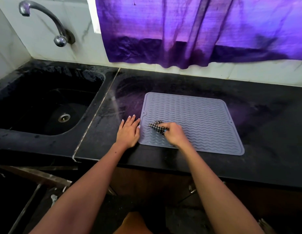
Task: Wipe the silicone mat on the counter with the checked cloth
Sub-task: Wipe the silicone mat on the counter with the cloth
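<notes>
i'm seeing the grey silicone mat lying flat on the black desk, right of the sink. my right hand is clenching the bunched checked cloth against the mat's near-left part. my left hand is resting flat, fingers released, touching the mat's left edge.

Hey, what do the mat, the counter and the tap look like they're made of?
The mat looks like matte grey silicone or rubber: thin, soft rounded corners, moulded wavy ridges. The counter seems polished black stone, perhaps granite; it gives a faint reflection of the purple curtain. The tap is shiny metal, probably chrome-plated, with bright highlights.
</notes>
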`<state>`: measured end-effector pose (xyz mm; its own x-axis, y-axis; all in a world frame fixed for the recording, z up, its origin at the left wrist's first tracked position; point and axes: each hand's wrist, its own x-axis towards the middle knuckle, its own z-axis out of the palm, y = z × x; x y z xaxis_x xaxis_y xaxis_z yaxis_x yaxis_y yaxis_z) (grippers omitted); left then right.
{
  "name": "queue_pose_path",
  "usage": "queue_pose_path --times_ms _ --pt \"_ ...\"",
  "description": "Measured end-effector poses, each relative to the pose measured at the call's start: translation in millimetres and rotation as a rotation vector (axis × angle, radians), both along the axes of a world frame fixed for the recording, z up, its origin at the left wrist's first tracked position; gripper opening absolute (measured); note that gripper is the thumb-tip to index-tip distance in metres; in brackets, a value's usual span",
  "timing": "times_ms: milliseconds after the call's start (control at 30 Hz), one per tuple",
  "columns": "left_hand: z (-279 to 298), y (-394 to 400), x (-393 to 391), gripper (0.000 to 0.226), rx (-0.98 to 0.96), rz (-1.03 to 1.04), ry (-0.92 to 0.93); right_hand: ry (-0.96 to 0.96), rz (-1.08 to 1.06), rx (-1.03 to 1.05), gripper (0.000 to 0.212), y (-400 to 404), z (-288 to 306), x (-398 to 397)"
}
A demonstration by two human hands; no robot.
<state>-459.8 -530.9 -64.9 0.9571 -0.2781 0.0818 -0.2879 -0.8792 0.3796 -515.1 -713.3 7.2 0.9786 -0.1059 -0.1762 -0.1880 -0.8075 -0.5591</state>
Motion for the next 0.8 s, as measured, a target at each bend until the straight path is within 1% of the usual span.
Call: queue_pose_path --times_ms 67,133,200,267,333,367,433,500,600,667,700,733,800 --pt "-2.7 1.3 -2.4 0.073 0.029 -0.013 -0.034 -0.066 -0.033 0.016 0.056 1.9 0.6 -2.5" --pt "-3.7 0.3 -1.9 0.076 0.032 -0.002 -0.044 -0.164 0.025 -0.053 0.056 12.2 -5.1 -14.2" --pt "-3.3 -0.8 -1.1 0.072 0.028 0.012 -0.05 -0.217 0.153 -0.125 0.057 24.8 -17.2 -30.6" --pt "-3.8 -0.9 -0.7 0.061 0.038 0.018 -0.05 -0.272 0.239 -0.197 0.058 31.9 -28.9 -44.7" --pt "-5.5 -0.9 -0.2 0.049 0.046 0.014 -0.057 -0.347 0.255 -0.262 0.061 32.3 -42.7 -51.6" --pt "-5.8 -1.5 -0.2 0.048 0.045 0.011 -0.058 -0.367 0.245 -0.282 0.064 30.9 -49.4 -53.2" --pt "-5.7 -2.5 -0.4 0.047 0.049 0.014 -0.059 -0.355 0.262 -0.28 0.066 28.0 -51.9 -55.1" --pt "-4.8 -3.4 -0.9 0.054 0.058 0.022 -0.052 -0.332 0.295 -0.221 0.064 26.7 -40.8 -54.0" --pt "-3.4 -4.8 -3.0 0.064 0.041 0.032 -0.066 -0.189 0.315 -0.149 0.061 15.1 -21.5 -42.3" --pt "-3.4 -3.8 -3.5 0.072 0.033 0.028 -0.073 -0.107 0.267 -0.01 0.06 5.7 -10.5 -31.0" --pt "-3.6 -3.3 -3.4 0.075 0.031 0.024 -0.076 -0.108 0.217 0.049 0.06 -0.1 -6.6 -26.8" --pt "-4.0 -3.0 -2.7 0.076 0.029 0.021 -0.082 -0.138 0.164 0.054 0.059 -6.1 -4.5 -24.8" --pt "-4.8 -0.7 -1.8 0.075 0.019 0.026 -0.094 -0.216 0.081 -0.056 0.057 -13.2 -2.2 -30.5"
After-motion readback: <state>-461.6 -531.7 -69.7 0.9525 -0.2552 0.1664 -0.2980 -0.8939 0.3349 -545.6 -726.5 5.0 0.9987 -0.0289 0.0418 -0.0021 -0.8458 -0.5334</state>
